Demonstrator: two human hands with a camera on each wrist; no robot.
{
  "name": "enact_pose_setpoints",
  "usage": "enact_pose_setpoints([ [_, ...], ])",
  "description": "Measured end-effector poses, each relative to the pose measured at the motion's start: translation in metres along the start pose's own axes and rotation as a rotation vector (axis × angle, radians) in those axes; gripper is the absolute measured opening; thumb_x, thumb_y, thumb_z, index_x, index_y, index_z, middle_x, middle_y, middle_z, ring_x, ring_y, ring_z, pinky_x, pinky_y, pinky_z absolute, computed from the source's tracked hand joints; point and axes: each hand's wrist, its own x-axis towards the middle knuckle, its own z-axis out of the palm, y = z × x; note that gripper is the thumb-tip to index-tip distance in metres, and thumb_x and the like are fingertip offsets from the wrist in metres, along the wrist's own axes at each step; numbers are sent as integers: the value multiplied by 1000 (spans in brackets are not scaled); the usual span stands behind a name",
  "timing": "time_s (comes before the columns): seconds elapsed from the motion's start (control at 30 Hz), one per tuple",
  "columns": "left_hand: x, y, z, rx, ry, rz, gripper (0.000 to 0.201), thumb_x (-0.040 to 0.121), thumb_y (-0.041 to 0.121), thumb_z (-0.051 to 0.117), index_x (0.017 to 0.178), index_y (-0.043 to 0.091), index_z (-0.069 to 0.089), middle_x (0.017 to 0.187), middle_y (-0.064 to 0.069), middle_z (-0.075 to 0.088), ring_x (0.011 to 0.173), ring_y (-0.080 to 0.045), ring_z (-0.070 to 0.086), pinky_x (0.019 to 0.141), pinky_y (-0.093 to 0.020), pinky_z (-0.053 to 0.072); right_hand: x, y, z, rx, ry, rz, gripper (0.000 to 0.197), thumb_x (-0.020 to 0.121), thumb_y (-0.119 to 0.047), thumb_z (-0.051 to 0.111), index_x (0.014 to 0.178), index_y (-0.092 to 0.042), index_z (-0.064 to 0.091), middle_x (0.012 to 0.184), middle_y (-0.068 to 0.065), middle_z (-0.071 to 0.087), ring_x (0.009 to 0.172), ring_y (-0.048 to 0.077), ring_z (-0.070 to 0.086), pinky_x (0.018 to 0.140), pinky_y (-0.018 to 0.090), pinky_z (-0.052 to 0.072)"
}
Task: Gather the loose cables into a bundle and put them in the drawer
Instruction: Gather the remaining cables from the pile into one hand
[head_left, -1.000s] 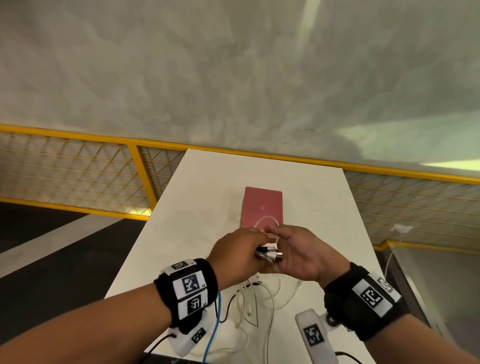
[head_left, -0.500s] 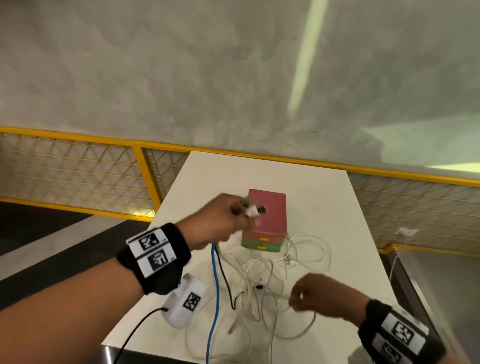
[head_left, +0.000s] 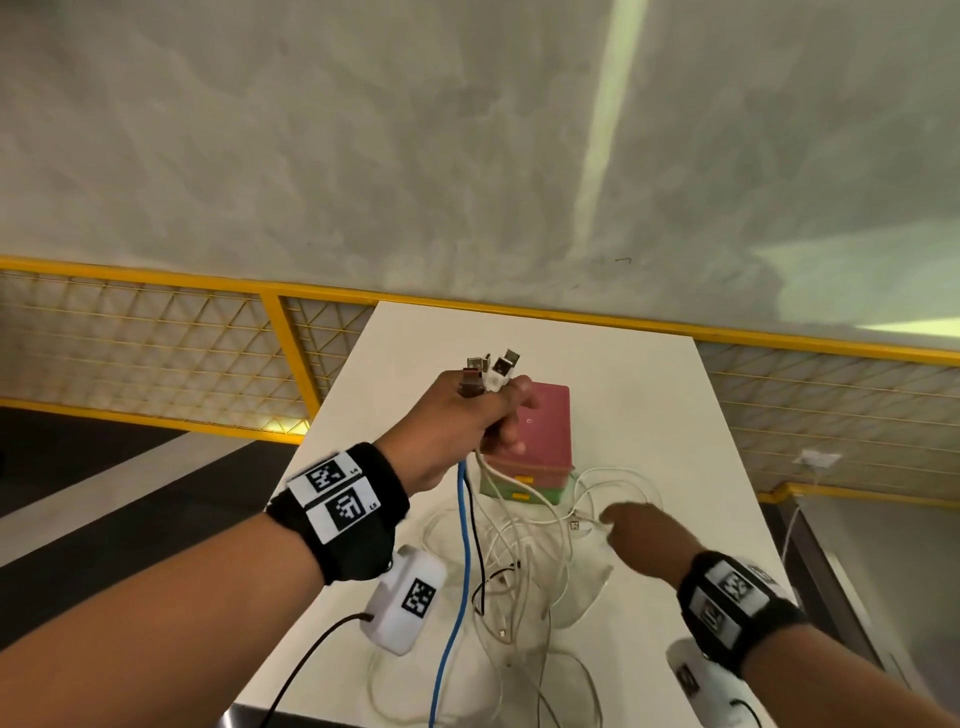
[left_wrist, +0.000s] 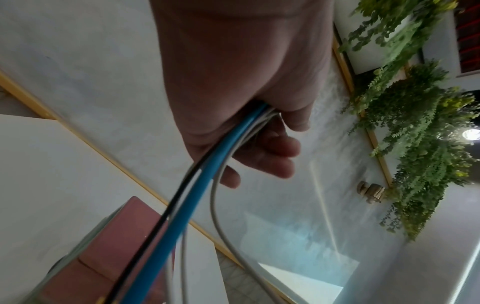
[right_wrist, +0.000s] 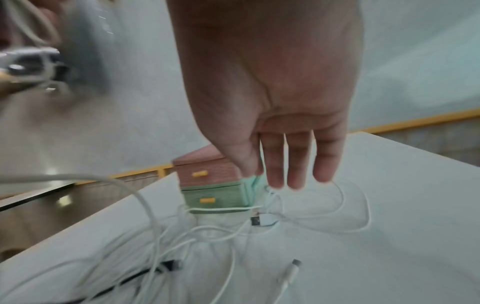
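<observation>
Left grip (head_left: 467, 415) round cables (head_left: 464, 519) — plug ends head-view only — right hand (right_wrist: 270, 98) loose, fingers straight

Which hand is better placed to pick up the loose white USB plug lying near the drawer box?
Right. The right hand is open and empty, fingers just above the white USB plug on the table. The left hand is raised, gripping the cable ends.

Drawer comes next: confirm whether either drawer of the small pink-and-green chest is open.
No: both the pink drawer and green drawer sit flush.
</observation>
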Motion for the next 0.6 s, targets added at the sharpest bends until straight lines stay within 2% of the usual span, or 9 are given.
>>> enact_pose_setpoints([
  [0.1,0,-2,8,-36,-29,-11,39,100,32,52,94,-1,71,66,-9,66,70,-26,67,66,-36,53,32,0,9,117,121,54,45,92,-14,47,136,-17,53,141,4,54,130,21,50,110,31,36],
  [0.17,1,-3,11,-80,-29,-42,45,99,35,51,98,-6,69,72,-10,71,76,-27,68,67,-36,54,41,-6,21,109,85,81,49,93,-15,44,141,-20,46,145,5,49,133,23,45,111,34,34],
  [0.27,3,-7,12,-118,-20,-54,46,98,37,50,105,-5,66,86,-7,76,88,-29,69,80,-44,54,42,-14,42,37,-7,115,56,91,-17,40,146,-26,34,145,3,43,133,27,41,108,42,38],
  [0.37,2,-12,10,-111,-22,-57,49,92,43,53,106,-1,67,88,-3,77,90,-28,69,84,-46,52,37,-17,58,-68,93,128,50,90,-13,37,137,-29,40,132,-2,47,122,25,46,96,44,44],
  [0.43,2,-14,8,-100,-31,-62,59,82,50,54,105,-3,68,83,-1,77,91,-28,69,85,-45,52,32,-16,66,-145,152,129,45,90,-13,36,131,-30,43,127,-5,52,118,22,49,93,42,41],
  [0.5,2,-16,6,-107,-38,-68,59,79,51,56,102,-2,69,84,-3,76,92,-29,69,86,-46,52,29,-13,73,-141,160,122,41,88,-14,37,124,-32,44,122,-7,58,115,20,52,92,41,40],
  [0.53,2,-18,5,-120,-40,-68,56,81,50,56,101,0,70,86,-5,76,93,-29,69,86,-47,53,27,-12,74,-69,164,130,38,87,-15,40,119,-33,46,116,-8,61,111,20,56,90,40,41],
  [0.6,5,-22,4,-152,-33,-75,43,89,43,58,101,4,72,91,-10,74,93,-28,70,88,-49,53,24,-13,63,285,225,184,24,84,-17,52,103,-31,53,95,-4,68,91,22,64,80,35,48],
])
